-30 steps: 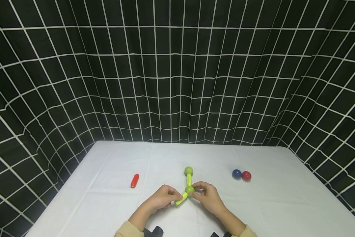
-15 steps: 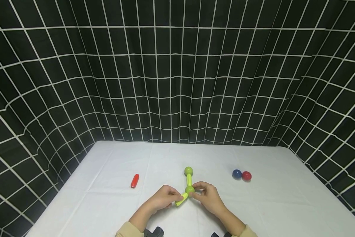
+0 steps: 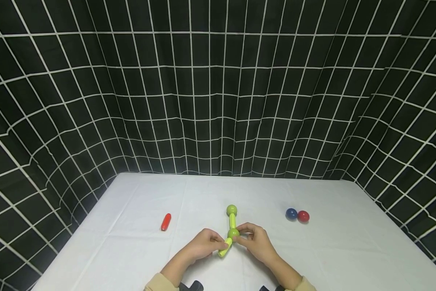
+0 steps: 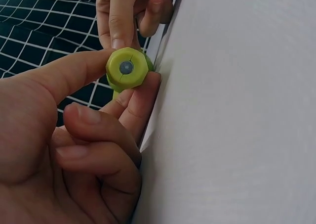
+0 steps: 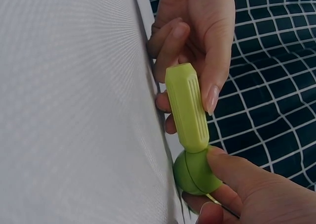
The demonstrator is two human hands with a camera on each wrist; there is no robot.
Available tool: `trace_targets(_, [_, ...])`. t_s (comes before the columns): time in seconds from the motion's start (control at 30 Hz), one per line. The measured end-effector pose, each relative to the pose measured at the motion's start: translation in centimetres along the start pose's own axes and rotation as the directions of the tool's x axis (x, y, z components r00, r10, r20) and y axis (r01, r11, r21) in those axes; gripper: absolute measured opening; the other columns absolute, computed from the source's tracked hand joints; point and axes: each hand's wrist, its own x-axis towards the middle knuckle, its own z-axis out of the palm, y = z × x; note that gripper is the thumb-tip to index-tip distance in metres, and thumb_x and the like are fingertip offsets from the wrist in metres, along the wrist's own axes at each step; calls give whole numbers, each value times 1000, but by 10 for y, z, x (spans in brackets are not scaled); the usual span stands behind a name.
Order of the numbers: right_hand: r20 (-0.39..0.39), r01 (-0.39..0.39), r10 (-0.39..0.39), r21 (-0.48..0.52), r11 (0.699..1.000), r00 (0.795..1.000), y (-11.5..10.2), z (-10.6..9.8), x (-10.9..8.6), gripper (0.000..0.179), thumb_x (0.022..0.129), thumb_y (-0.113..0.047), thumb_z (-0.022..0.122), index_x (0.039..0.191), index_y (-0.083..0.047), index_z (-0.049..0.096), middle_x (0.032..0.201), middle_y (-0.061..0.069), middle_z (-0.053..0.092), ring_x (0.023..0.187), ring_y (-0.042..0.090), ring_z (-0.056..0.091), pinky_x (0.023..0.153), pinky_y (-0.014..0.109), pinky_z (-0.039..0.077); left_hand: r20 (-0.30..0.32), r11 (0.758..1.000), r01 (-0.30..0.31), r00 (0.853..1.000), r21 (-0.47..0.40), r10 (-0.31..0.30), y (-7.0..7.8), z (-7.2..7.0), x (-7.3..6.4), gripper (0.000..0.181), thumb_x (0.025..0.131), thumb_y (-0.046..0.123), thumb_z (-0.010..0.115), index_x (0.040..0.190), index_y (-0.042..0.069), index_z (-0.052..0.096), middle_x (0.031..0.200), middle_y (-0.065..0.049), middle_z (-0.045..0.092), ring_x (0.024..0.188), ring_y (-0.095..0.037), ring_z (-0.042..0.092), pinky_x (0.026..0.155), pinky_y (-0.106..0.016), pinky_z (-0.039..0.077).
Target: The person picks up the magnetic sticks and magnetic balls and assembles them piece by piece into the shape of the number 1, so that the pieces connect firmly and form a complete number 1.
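My left hand (image 3: 205,243) pinches a yellow-green rod (image 3: 223,252) between thumb and fingers, low over the white table. Flat facets and fine grooves run along this rod (image 5: 187,108) in the right wrist view, and its free end (image 4: 127,68) carries a round grey disc. The other end touches a green ball (image 3: 233,233), which my right hand (image 3: 258,243) grips between thumb and fingers. From that ball a second yellow-green rod (image 3: 232,220) runs away from me to another green ball (image 3: 231,209). The near rod slants toward my lower left.
On the left of the white table (image 3: 141,250) lies a red rod (image 3: 166,222). To the right, a blue ball (image 3: 291,214) and a red ball (image 3: 303,216) sit side by side. A black, white-gridded curtain (image 3: 218,101) stands behind the table and along both sides.
My left hand has shifted slightly right, swinging the near rod's free end rightward, so it lies closer to line with the far rod. My right hand stays on the ball.
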Motion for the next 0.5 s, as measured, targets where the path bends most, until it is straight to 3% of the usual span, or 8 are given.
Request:
trace_targets(0.3, [-2,2,-2,-5,1000,1000,-2,0,0,33,76,-21,75,100,-2,64,105,20,66,40,0,35,38,11,29,-6,1000,11,1000,-20,-11,0,8,1,23,77,31,70,80,8,70,45,6,48,38,-4,35,38,-16,29])
trace_targets(0.5, [5,-41,41,14,999,999,-2,0,0,32,78,-23,74,102,-3,65,101,15,68,41,2,37,39,13,30,-8,999,22,1000,-44,-22,0,8,1,23,76,30,72,79,7,70,48,6,50,38,-4,36,37,-15,29])
